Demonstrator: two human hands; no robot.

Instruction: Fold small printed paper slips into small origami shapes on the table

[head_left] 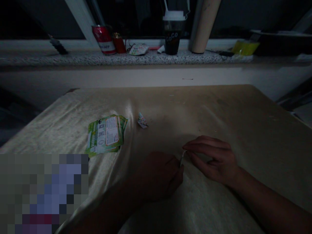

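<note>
Near the middle of the cloth-covered table (209, 113), my left hand (161, 175) is closed on a small, thin pale piece (181, 158), seen edge-on. My right hand (214, 159) pinches the upper end of the same piece between thumb and fingertips. What the piece is cannot be made out in the dim light. Beyond my left hand lies a small folded paper shape (142, 121) with a printed pattern. Left of it, a stack of green and white printed cards (106, 135) rests on the cloth.
On the stone windowsill (85, 59) stand a red can (104, 40), a small red container (119, 44), a dark cup with a white lid (172, 35) and a cardboard tube (204, 26). A crumpled packet (138, 49) and something yellow (245, 47) lie there too. The lower left corner is pixelated.
</note>
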